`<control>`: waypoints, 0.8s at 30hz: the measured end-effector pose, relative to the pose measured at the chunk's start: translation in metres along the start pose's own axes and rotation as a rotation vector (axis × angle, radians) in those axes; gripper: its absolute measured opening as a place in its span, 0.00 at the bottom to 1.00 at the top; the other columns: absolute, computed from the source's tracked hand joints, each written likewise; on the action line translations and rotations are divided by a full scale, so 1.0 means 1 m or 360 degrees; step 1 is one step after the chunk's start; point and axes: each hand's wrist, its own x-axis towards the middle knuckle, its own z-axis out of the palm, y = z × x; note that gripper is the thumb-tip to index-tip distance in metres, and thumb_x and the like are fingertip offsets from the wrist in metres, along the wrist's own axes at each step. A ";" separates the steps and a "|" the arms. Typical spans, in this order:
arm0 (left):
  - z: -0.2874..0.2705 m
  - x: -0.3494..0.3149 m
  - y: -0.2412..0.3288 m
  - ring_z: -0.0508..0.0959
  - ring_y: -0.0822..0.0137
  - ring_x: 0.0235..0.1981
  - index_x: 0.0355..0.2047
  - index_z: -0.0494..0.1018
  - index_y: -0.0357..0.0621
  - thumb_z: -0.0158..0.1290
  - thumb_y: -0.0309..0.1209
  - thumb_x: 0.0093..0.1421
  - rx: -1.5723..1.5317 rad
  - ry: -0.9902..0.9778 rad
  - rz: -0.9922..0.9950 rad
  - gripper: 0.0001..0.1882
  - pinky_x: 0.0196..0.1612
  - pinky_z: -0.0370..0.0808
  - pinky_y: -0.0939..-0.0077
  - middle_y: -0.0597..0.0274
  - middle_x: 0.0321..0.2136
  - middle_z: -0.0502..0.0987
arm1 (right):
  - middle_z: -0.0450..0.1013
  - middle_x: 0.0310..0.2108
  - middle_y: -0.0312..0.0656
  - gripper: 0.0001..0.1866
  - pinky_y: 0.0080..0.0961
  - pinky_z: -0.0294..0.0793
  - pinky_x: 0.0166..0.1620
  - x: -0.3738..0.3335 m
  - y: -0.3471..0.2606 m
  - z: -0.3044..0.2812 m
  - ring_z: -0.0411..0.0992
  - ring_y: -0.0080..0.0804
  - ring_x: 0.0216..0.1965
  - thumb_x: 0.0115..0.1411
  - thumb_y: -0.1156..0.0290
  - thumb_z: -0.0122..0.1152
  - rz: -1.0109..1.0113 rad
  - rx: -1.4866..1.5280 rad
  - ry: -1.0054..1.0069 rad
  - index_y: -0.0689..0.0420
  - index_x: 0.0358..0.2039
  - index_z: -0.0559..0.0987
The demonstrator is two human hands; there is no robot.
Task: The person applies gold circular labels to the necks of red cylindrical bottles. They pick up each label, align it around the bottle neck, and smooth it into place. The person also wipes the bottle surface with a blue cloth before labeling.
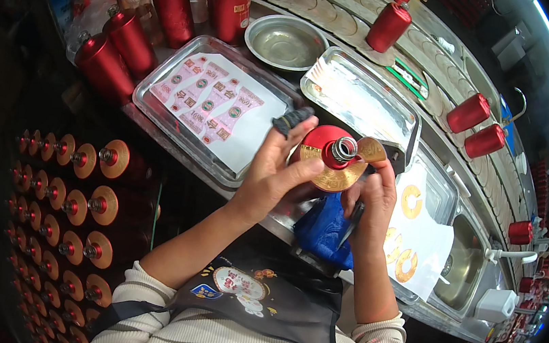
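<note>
A red bottle (320,136) with a bare threaded glass neck is held upright before me. My left hand (271,171) is closed round its side, thumb on the shoulder; a black cover wraps one fingertip. Around the neck lies a gold ring-shaped label (336,179), covering part of the red shoulder. Its loose end stands raised off the bottle, pinched by my right hand (375,201). Below the bottle is a blue cloth-like bundle (324,227). The bottle's lower part is hidden by my hands.
A metal tray (152,81) bears a sheet of pink labels. On the right, white backing paper (434,242) carries gold C-shaped labels beside a sink (472,264). A metal basin (286,39) stands behind. Capped-in-gold bottles (111,158) fill the lower left; a slatted conveyor (347,26) carries red bottles.
</note>
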 end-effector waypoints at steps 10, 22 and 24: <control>-0.008 0.002 0.000 0.71 0.70 0.57 0.65 0.57 0.33 0.59 0.25 0.62 -0.0080 -0.0110 -0.0066 0.34 0.62 0.68 0.72 0.54 0.57 0.69 | 0.73 0.46 0.37 0.26 0.14 0.73 0.32 -0.001 -0.006 0.018 0.74 0.19 0.36 0.56 0.76 0.69 0.0004 -0.0366 0.0248 0.59 0.54 0.70; -0.001 0.003 -0.013 0.73 0.72 0.51 0.60 0.63 0.33 0.59 0.32 0.63 0.0094 0.0023 0.0105 0.29 0.56 0.70 0.75 0.57 0.50 0.73 | 0.74 0.37 0.36 0.21 0.09 0.59 0.19 0.005 -0.007 0.024 0.64 0.13 0.20 0.57 0.75 0.65 0.0078 -0.0384 0.0465 0.61 0.52 0.72; -0.004 0.003 -0.017 0.73 0.71 0.51 0.60 0.63 0.33 0.59 0.31 0.63 0.0131 -0.0005 0.0172 0.29 0.57 0.70 0.75 0.57 0.50 0.73 | 0.74 0.37 0.37 0.22 0.10 0.59 0.19 0.005 -0.009 0.023 0.64 0.13 0.20 0.57 0.74 0.66 0.0116 -0.0362 0.0513 0.61 0.51 0.72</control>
